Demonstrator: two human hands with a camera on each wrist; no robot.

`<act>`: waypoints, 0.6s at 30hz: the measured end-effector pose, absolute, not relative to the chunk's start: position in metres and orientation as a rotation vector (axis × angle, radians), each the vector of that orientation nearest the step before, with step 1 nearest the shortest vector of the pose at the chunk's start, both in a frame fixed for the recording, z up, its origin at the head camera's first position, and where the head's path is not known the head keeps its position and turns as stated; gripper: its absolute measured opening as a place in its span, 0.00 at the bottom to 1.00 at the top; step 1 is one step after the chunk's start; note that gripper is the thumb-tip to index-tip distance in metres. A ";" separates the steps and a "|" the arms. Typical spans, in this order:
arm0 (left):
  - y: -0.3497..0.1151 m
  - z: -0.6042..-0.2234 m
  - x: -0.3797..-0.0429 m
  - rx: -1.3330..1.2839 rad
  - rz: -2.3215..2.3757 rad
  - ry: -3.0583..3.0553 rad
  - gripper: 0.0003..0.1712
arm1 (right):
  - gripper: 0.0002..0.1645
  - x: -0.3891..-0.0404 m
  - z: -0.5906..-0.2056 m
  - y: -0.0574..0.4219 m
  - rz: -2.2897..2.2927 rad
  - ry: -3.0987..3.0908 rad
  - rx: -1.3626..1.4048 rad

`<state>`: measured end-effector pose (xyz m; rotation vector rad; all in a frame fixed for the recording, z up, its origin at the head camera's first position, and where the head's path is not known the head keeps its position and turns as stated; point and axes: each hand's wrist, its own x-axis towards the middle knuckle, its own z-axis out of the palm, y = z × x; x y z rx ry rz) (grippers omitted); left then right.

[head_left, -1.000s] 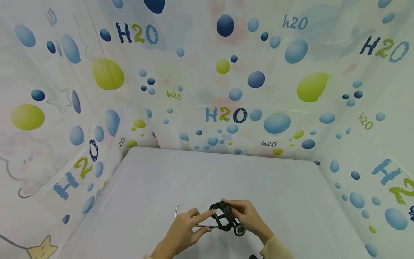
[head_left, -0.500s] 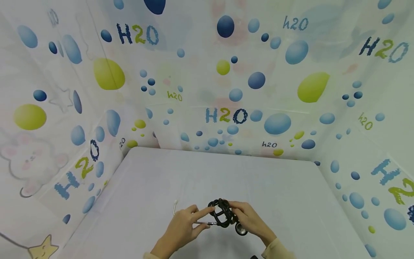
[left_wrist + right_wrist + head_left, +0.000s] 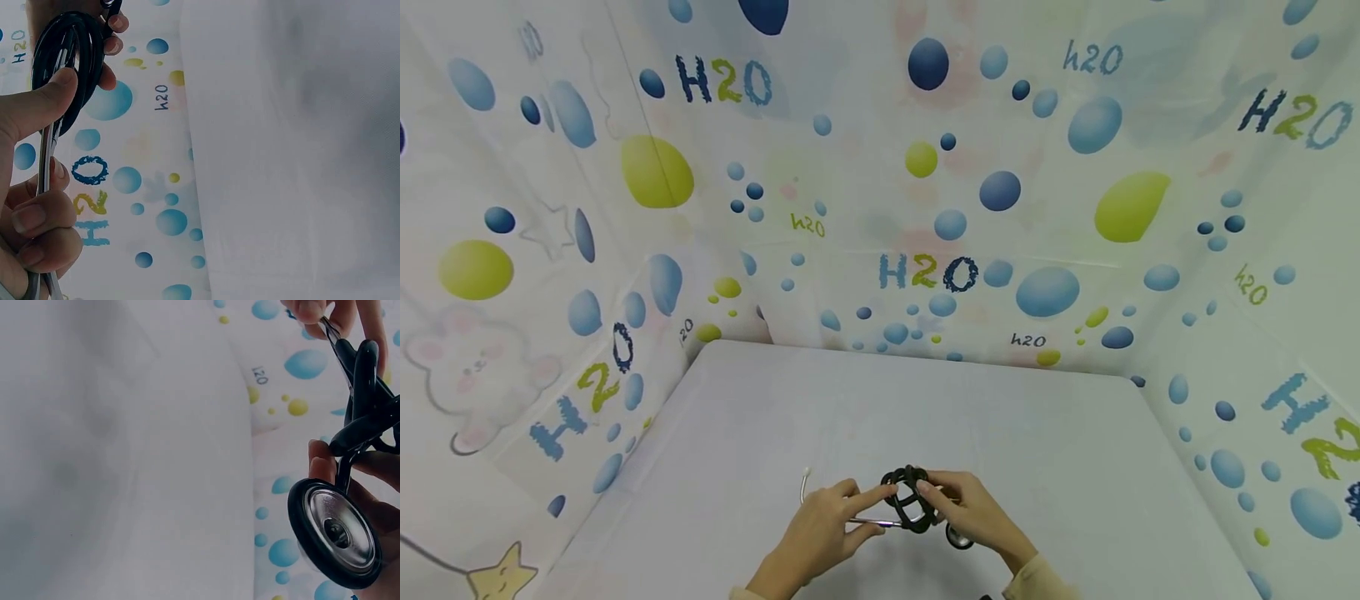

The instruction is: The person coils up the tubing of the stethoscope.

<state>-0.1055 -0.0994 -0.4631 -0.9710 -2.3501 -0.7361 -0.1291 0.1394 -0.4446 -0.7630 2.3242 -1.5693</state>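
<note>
Both hands hold a stethoscope up over the white table, its black tubing [image 3: 916, 524] wound into a bundle. My left hand [image 3: 822, 529] grips the metal ear tubes [image 3: 44, 156], with its fingers curled round them in the left wrist view and one digit laid against the coil. A white ear tip [image 3: 807, 472] sticks up beyond this hand. On the other side, my right hand [image 3: 972, 506] pinches the coiled tubing. Below its fingers hangs the round chest piece [image 3: 337, 532], its metal face showing in the right wrist view.
A white table [image 3: 865, 400] spreads beneath and beyond the hands. Printed sheets [image 3: 820, 167] with blue and green drops and H2O lettering surround it at the back and sides. A small dark thing [image 3: 987, 597] barely shows at the bottom edge.
My right hand has shifted its grip, and a digit now lies across the front of the coil. The chest piece has moved slightly right, partly behind that hand. The left hand keeps its hold.
</note>
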 end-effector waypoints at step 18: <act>-0.093 -0.460 -0.107 -0.995 -0.706 -2.330 0.31 | 0.14 -0.118 -0.432 0.123 -1.612 2.571 -0.779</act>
